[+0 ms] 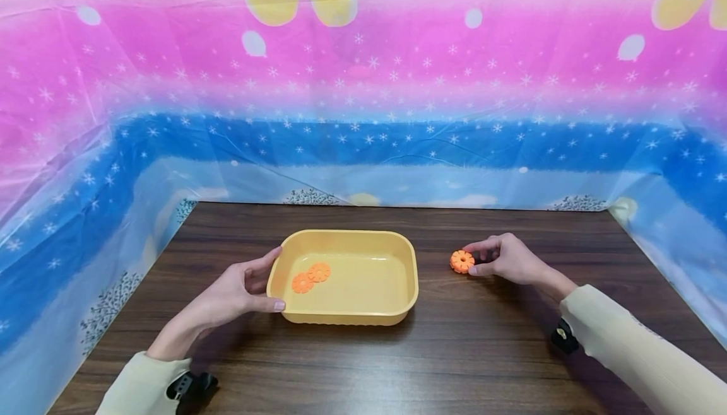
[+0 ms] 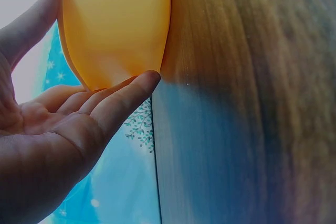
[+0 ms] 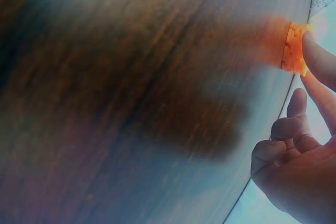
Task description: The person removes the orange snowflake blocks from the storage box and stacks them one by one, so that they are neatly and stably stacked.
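Observation:
A yellow plastic basin sits left of centre on the table, with two orange notched discs lying partly overlapped on its floor. My left hand grips the basin's left end, thumb at the near corner and fingers along the outer side. From the left wrist, that hand spans the basin's end wall. To the right of the basin, my right hand pinches a small stack of orange notched discs between thumb and finger. The right wrist view shows the layered stack edge-on, partly behind a fingertip.
The dark wood-grain table carries the basin. A pink and blue patterned cloth hangs around the table's back and both sides. A dark strapped device shows at the left cuff, another device at the right.

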{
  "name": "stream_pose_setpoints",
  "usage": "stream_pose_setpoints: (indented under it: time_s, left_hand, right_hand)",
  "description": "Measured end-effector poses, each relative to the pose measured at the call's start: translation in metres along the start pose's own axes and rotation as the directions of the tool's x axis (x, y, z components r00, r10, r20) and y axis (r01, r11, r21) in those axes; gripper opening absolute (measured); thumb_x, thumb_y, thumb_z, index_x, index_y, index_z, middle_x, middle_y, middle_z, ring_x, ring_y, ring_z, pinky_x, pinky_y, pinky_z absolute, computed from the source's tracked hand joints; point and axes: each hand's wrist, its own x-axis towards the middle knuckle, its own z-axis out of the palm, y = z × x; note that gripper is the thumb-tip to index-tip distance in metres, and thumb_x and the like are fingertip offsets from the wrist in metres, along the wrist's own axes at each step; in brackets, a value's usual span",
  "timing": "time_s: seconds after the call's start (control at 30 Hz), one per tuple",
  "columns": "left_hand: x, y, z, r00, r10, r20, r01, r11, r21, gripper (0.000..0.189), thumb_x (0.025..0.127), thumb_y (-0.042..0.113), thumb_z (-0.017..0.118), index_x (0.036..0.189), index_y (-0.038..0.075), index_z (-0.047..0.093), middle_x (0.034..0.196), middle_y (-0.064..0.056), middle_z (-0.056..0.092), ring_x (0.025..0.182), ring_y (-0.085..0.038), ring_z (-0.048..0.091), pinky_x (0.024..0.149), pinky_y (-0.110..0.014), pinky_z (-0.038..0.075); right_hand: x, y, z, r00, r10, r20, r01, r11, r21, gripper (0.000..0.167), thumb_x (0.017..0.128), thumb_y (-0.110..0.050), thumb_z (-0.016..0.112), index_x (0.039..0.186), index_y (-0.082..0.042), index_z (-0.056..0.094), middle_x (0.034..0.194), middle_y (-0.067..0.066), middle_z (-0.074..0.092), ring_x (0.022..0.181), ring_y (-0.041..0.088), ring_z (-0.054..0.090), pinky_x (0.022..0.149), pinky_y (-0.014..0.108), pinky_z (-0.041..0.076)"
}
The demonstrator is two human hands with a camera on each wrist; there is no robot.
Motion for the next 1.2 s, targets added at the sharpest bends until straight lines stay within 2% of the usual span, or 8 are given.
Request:
stream_pose_setpoints:
  time_s: [0.6, 0.9, 1.2]
  left_hand:
    - [0.001, -0.003, -0.001, 1.000, 0.017, 0.010, -0.016, 1.000, -0.016, 0.105, 0.086, 0.008, 0.086, 0.166, 0.006, 0.018, 0.170, -0.025, 0.018, 0.145, -0.049, 0.039, 0.100, -0.037, 0.056]
    - [0.002, -0.002, 0.001, 1.000, 0.021, 0.021, -0.020, 0.999, -0.034, 0.104, 0.087, 0.007, 0.085, 0.166, 0.004, 0.017, 0.169, -0.025, 0.021, 0.145, -0.049, 0.040, 0.098, -0.033, 0.056]
    - [0.001, -0.006, -0.001, 1.000, -0.007, 0.002, 0.007, 1.000, -0.017, 0.105, 0.087, 0.010, 0.086, 0.167, 0.007, 0.019, 0.171, -0.022, 0.020, 0.147, -0.047, 0.038, 0.100, -0.036, 0.056]
  right_hand:
    - [0.001, 0.002, 0.000, 1.000, -0.014, 0.002, 0.014, 1.000, -0.012, 0.042, 0.087, -0.019, 0.086, 0.125, -0.005, 0.076, 0.086, 0.003, 0.061, 0.070, 0.019, 0.044, 0.058, 0.027, 0.035]
    - [-0.001, 0.002, -0.001, 1.000, 0.023, 0.008, -0.023, 1.000, -0.006, 0.046, 0.087, -0.019, 0.086, 0.130, -0.006, 0.074, 0.088, 0.006, 0.058, 0.067, 0.019, 0.042, 0.057, 0.027, 0.033]
    - [-0.002, -0.016, -0.008, 0.999, 0.042, -0.023, -0.040, 0.998, 0.057, 0.051, 0.086, -0.021, 0.087, 0.130, -0.002, 0.071, 0.088, 0.007, 0.058, 0.066, 0.018, 0.042, 0.058, 0.027, 0.033]
